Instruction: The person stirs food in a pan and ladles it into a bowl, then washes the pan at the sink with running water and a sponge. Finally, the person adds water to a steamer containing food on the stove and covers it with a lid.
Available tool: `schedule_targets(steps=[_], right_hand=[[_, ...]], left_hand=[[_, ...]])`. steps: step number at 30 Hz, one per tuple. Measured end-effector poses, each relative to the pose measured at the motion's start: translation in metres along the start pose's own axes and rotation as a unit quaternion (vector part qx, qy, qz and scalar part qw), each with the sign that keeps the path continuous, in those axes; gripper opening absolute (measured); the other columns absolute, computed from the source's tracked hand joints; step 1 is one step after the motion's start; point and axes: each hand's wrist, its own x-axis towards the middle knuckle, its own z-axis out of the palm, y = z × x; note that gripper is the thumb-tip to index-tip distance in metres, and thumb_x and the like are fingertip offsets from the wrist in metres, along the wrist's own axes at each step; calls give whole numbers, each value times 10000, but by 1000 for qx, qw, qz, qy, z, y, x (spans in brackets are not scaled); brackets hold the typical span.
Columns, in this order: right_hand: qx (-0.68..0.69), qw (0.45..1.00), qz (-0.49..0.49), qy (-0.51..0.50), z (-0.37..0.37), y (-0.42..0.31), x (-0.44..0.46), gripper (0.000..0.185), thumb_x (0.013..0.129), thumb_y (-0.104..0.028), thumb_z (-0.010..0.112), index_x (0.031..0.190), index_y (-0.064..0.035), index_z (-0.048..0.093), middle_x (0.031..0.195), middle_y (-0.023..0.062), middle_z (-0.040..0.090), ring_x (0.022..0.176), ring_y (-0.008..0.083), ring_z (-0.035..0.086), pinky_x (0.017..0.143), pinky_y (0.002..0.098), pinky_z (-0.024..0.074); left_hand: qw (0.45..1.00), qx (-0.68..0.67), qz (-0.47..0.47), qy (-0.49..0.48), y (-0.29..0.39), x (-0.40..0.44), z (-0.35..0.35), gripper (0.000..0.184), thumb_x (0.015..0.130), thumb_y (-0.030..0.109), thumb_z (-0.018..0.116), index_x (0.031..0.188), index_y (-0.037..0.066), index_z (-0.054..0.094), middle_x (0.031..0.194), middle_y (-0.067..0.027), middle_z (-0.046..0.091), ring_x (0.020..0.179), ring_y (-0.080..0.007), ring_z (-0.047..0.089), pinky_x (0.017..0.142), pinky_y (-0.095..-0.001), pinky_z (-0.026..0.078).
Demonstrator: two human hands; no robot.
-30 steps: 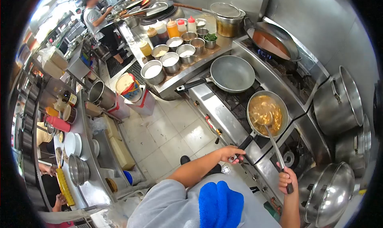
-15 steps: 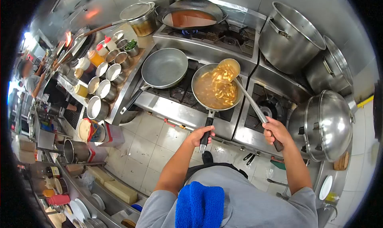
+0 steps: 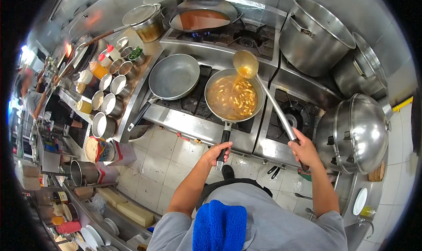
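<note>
My left hand (image 3: 217, 155) is wrapped round the black handle of a frying pan (image 3: 211, 112) that sits on the front burner. Brown sauce with pale, sliced pieces (image 3: 241, 99) fills the pan. In my right hand (image 3: 303, 150) is the long handle of a metal ladle (image 3: 246, 64). The ladle's bowl is tilted above the pan's far edge, with a little sauce in it and some running down into the pan. An empty grey frying pan (image 3: 173, 76) rests to the left, its handle pointing to the front left.
Behind, a wok of reddish liquid (image 3: 202, 20) stands over a blue flame. Large pots (image 3: 314, 40) and a domed steel lid (image 3: 365, 134) are at the right. Metal tubs (image 3: 103, 126) and sauce bottles (image 3: 97, 69) line the left counter. Another person (image 3: 33, 102) stands far left.
The view has swung right, then shifted slightly. My left hand has closed round the pan handle. The ladle has risen out of the sauce and tipped, and much of its load has dropped into the pan.
</note>
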Motion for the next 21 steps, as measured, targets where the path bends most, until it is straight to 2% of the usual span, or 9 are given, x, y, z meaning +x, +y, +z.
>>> schedule_targets(steps=[1, 4, 5, 6, 8, 9, 11, 17, 21], right_hand=[[-31, 999, 11, -3, 0, 5, 0, 593, 815, -136, 568, 1372, -155, 366, 617, 19, 500, 427, 94, 448, 403, 269, 387], [-78, 997, 4, 1, 8, 4, -5, 570, 822, -106, 568, 1359, -165, 388, 588, -6, 444, 436, 86, 421, 406, 255, 379], [-116, 993, 1, 13, 7, 12, -3, 545, 815, -118, 574, 1335, -169, 419, 587, 14, 482, 458, 94, 472, 418, 262, 402], [-116, 993, 1, 14, 6, 20, 1, 545, 815, -118, 574, 1335, -169, 419, 587, 14, 482, 458, 94, 472, 418, 262, 402], [-192, 977, -72, 52, 5, 33, 6, 504, 801, -153, 585, 1288, -133, 457, 598, 51, 537, 489, 132, 535, 463, 292, 438], [-191, 978, -73, 51, 4, 36, 9, 504, 801, -153, 585, 1288, -133, 457, 598, 51, 537, 489, 132, 535, 463, 292, 438], [-257, 962, -60, 69, 0, 37, 14, 467, 782, -250, 603, 1222, -139, 495, 855, 185, 642, 712, 387, 604, 712, 423, 476], [-302, 952, -19, 41, -9, 10, 22, 445, 804, -255, 585, 1202, -83, 484, 902, 208, 629, 847, 382, 587, 782, 432, 458], [-378, 922, -67, 58, -17, 15, 39, 449, 817, -260, 581, 1215, -85, 468, 905, 209, 626, 860, 383, 584, 788, 439, 455]], left_hand=[[1000, -6, -4, -4, 0, 0, 0, 223, 853, 319, 600, 797, 130, 496, 595, 12, 472, 479, -96, 461, 436, -246, 435], [999, -29, -7, 21, 1, -3, 7, 269, 829, 313, 631, 710, 114, 495, 559, 6, 482, 439, -107, 470, 408, -263, 433], [999, -27, -7, 21, -1, -3, 6, 269, 829, 313, 631, 710, 114, 495, 559, 6, 482, 439, -107, 470, 408, -263, 433], [999, -30, -15, 28, -5, -3, 5, 280, 827, 319, 634, 700, 115, 490, 557, 6, 476, 438, -108, 466, 406, -262, 429], [999, -33, -22, 36, -8, -4, 5, 292, 825, 326, 637, 690, 117, 485, 554, 5, 470, 436, -108, 462, 404, -260, 426], [999, -27, -28, 35, -9, -6, 5, 295, 833, 339, 626, 696, 120, 484, 559, 8, 464, 445, -101, 454, 412, -255, 421], [999, -20, -34, 34, -8, -8, 5, 298, 841, 352, 615, 703, 123, 483, 565, 11, 458, 455, -95, 445, 420, -249, 417], [997, -72, -23, 16, -2, -19, 18, 306, 829, 355, 628, 697, 127, 472, 556, 15, 447, 435, -84, 410, 396, -233, 374], [998, -37, -32, 45, -6, -13, 18, 325, 820, 330, 637, 656, 139, 432, 537, 27, 415, 421, -71, 383, 371, -233, 336]])
